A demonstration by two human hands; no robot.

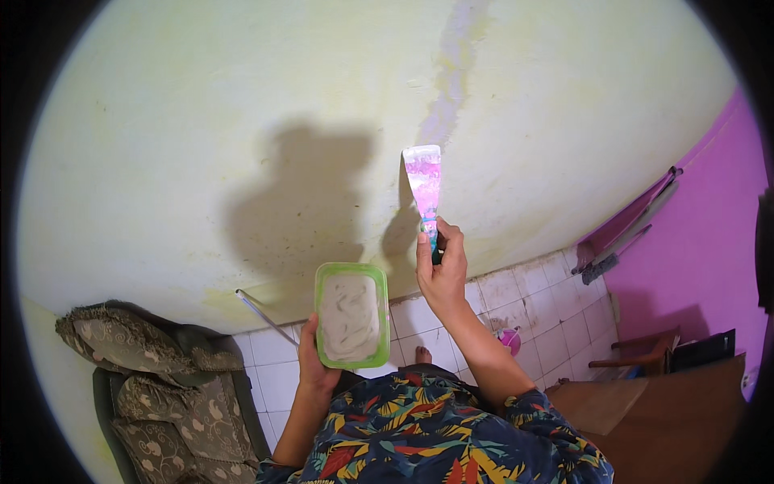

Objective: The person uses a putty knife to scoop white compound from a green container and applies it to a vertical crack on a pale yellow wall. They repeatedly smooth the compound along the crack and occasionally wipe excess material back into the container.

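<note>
My right hand (445, 262) grips the handle of a putty knife (424, 181), its blade pointing up and smeared with pink and white. The blade's tip is at the pale yellow wall (185, 89), just below a rough lilac-grey strip of filler (451, 85); whether it touches cannot be made out. Against its left side, my left hand (313, 355) holds a green plastic tub (384, 310). Greyish putty (348, 319) with stroke marks on its surface lies inside the tub. The fingers under the tub are hidden.
A patterned armchair (177, 411) stands at the lower left, with a thin rod (262, 313) leaning near it. White floor tiles (556, 319) run along the wall's foot. Brooms (629, 226) lean by the purple wall (701, 234). A wooden chair (649, 351) and brown table (677, 411) are at lower right.
</note>
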